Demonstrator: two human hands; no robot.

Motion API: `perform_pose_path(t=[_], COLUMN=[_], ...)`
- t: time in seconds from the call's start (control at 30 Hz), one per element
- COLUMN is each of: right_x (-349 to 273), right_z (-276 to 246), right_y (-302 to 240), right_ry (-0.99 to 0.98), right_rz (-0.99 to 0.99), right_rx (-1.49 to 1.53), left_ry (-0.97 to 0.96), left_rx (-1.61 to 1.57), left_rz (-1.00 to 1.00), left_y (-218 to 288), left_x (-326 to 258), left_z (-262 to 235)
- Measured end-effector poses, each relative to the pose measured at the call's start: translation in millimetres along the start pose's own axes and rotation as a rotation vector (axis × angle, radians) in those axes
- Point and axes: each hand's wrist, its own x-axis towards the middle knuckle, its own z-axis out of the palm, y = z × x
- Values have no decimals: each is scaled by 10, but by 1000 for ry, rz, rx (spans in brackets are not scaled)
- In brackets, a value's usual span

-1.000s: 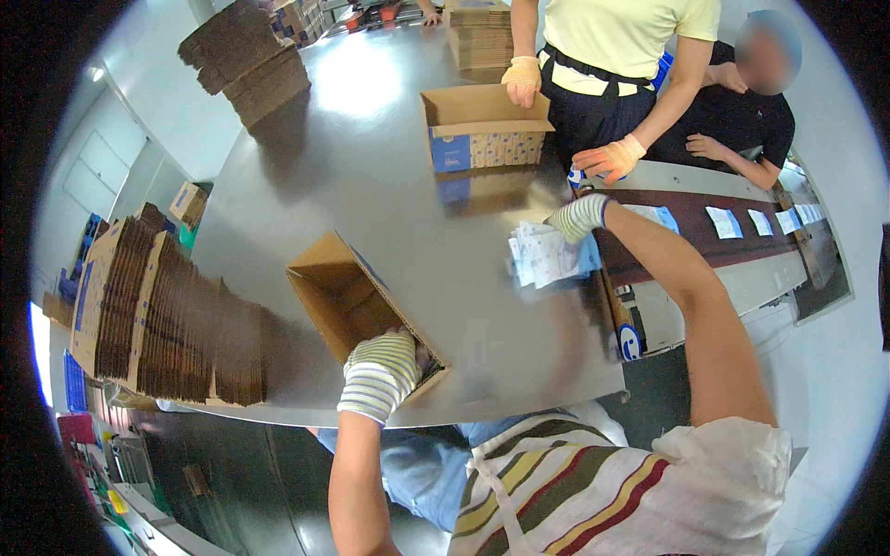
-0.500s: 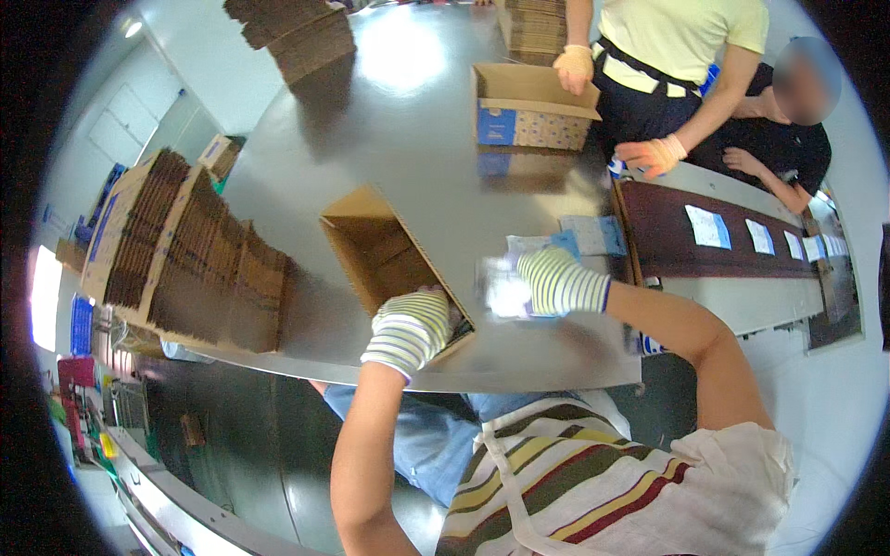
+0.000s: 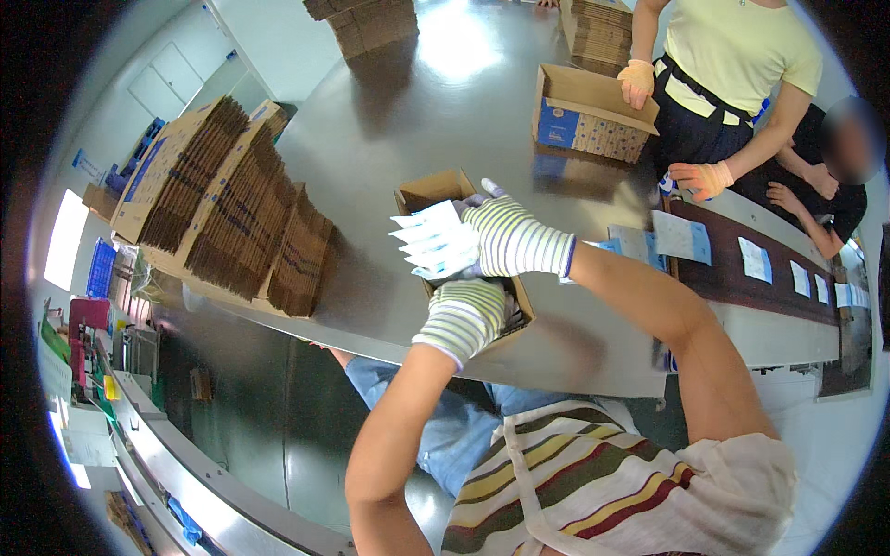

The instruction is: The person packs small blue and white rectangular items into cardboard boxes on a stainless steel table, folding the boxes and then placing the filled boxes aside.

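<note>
My right hand (image 3: 514, 243), in a striped glove, grips a fanned stack of white and pale blue packets (image 3: 431, 243) just above an open cardboard box (image 3: 428, 192) on the steel table. My left hand (image 3: 464, 315), also in a striped glove, rests on the box's near rim, right under the packets. The inside of the box is mostly hidden by both hands.
Tall stacks of flattened cartons (image 3: 227, 208) lie to my left. Across the table a person in a yellow top holds another open box (image 3: 593, 116). A dark conveyor belt (image 3: 751, 278) on the right carries flat packets (image 3: 681, 236). More cartons (image 3: 366, 23) stand at the far edge.
My right hand came left from the conveyor side with the packets to above the box. My left hand stayed on the box's rim.
</note>
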Motion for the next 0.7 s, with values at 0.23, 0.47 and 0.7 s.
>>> perform_pose_path(t=[0.23,0.47,0.7], right_x=[-37,-937,-765], right_z=[-230,-106,466], right_y=[-91,-493,-693], right_ry=[-208,240,328], right_rz=[-57,-344,-468], right_rx=[-115,113,113], left_ry=[579,-192,-501], left_rx=[-8,231,63], left_rz=[-179,-242,147], left_y=[-586,-589,-1272], left_x=[313,753,792], left_z=[-504,-237,532])
